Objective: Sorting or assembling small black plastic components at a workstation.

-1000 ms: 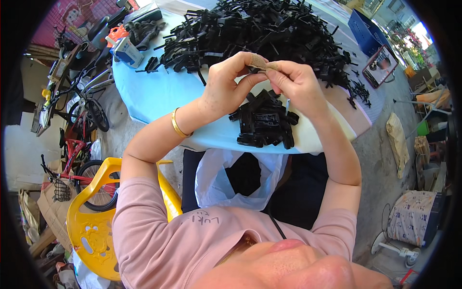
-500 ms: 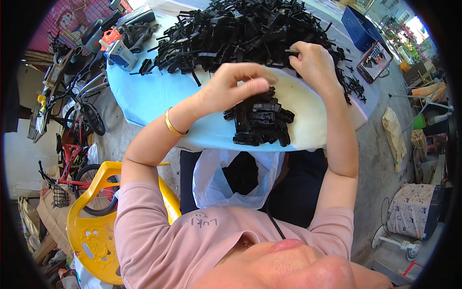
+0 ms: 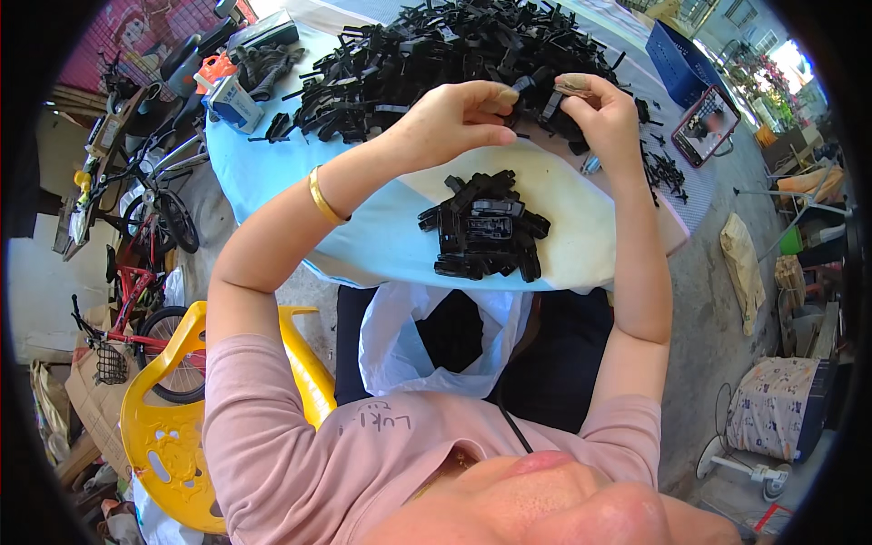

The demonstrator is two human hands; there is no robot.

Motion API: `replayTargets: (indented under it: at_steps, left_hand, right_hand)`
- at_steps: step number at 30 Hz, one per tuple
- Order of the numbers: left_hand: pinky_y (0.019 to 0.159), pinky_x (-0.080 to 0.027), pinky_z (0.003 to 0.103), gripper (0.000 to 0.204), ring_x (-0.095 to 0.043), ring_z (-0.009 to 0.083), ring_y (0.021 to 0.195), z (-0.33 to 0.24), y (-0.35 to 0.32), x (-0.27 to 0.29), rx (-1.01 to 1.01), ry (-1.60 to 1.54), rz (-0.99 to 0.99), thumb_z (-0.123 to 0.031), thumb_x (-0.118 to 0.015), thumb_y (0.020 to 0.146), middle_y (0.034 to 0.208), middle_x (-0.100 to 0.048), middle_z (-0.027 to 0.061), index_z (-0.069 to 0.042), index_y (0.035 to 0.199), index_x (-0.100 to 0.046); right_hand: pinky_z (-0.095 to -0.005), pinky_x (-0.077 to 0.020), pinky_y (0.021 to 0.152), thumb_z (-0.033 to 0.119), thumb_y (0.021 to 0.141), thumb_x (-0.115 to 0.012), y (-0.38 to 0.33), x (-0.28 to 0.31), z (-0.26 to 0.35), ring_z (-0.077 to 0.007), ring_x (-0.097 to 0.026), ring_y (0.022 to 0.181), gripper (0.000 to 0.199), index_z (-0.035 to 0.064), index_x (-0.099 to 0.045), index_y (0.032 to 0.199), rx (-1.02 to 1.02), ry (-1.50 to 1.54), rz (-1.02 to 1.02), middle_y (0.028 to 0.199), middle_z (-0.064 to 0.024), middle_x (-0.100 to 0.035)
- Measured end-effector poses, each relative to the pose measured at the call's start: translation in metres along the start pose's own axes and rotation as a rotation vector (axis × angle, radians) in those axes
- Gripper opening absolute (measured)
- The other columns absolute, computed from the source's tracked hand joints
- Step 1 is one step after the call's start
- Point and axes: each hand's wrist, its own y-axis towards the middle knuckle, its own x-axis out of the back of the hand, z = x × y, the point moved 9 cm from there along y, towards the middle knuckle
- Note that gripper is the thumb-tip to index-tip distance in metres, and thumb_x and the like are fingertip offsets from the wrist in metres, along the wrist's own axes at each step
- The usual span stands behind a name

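Note:
At the edge of a large heap of black plastic parts (image 3: 427, 64), my right hand (image 3: 604, 113) pinches a small black plastic piece (image 3: 550, 107) between thumb and fingers. My left hand (image 3: 459, 118) hovers just left of it, thumb apart from the curled fingers, with nothing plainly held. Closer to me, a smaller pile of black plastic parts (image 3: 486, 227) sits on the pale blue and cream cloth (image 3: 363, 218). Exact shapes of the single pieces are hard to make out.
In my lap is a white plastic bag (image 3: 391, 345) with dark contents. A phone (image 3: 706, 125) and a blue basket (image 3: 677, 62) stand at the far right. A blue-white carton (image 3: 233, 104) is at the left. A yellow chair (image 3: 182, 427) is beside me.
My left hand has moved up and away from the small pile toward the heap. My right hand has shifted slightly, and a black piece now shows in its fingers.

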Motion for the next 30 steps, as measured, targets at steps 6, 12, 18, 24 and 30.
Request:
replayTargets:
  at_steps: [6,12,18,24,30]
  left_hand:
    - [0.086,-0.047,0.028,0.069,-0.056,0.0163,0.101,-0.002,0.004,-0.014,0.034,-0.322,0.161,-0.006,-0.069,0.074,0.106,-0.057,0.0122,-0.002,0.132,-0.033]
    - [0.084,-0.048,0.029,0.065,-0.057,0.0176,0.098,-0.014,-0.007,-0.009,-0.052,-0.281,0.108,-0.001,-0.07,0.072,0.106,-0.057,0.0101,0.0,0.129,-0.037]
    - [0.084,-0.049,0.029,0.039,-0.061,0.0142,0.085,-0.002,-0.012,0.007,0.074,-0.651,-0.097,0.0,-0.069,0.073,0.095,-0.062,0.0091,-0.001,0.108,-0.052]
    - [0.08,-0.051,0.026,0.033,-0.06,0.011,0.084,-0.006,-0.013,0.013,-0.051,-0.36,-0.151,0.003,-0.069,0.072,0.091,-0.062,0.0053,-0.002,0.101,-0.055]
    - [0.076,-0.051,0.022,0.031,-0.059,0.0073,0.081,-0.017,-0.02,0.012,-0.108,-0.179,-0.25,0.002,-0.067,0.073,0.089,-0.061,0.0027,0.0,0.101,-0.055]
  right_hand:
    - [-0.0214,-0.0464,0.074,-0.002,0.078,-0.055,-0.016,-0.048,0.022,-0.0083,-0.057,0.079,0.025,0.0001,-0.06,0.102,-0.084,0.354,0.294,0.085,-0.0037,-0.062]
    - [-0.0196,-0.0478,0.064,0.001,0.079,-0.06,-0.027,-0.047,0.035,-0.0058,-0.056,0.07,0.013,0.0004,-0.058,0.092,-0.065,0.259,0.151,0.081,-0.002,-0.061]
    - [-0.0164,-0.0428,0.06,0.006,0.081,-0.059,-0.026,-0.041,0.043,-0.0038,-0.054,0.067,0.011,0.0006,-0.059,0.091,0.033,0.04,0.098,0.075,0.0004,-0.058]
    - [-0.0158,-0.0351,0.055,0.015,0.088,-0.053,-0.035,-0.063,0.043,-0.0022,-0.043,0.062,0.017,0.001,-0.06,0.094,-0.073,0.284,0.304,0.068,0.0037,-0.05]
    - [-0.0166,-0.0346,0.052,0.013,0.089,-0.052,-0.037,-0.064,0.043,-0.0029,-0.043,0.059,0.017,-0.0001,-0.062,0.094,-0.08,0.255,0.314,0.063,0.0036,-0.048]
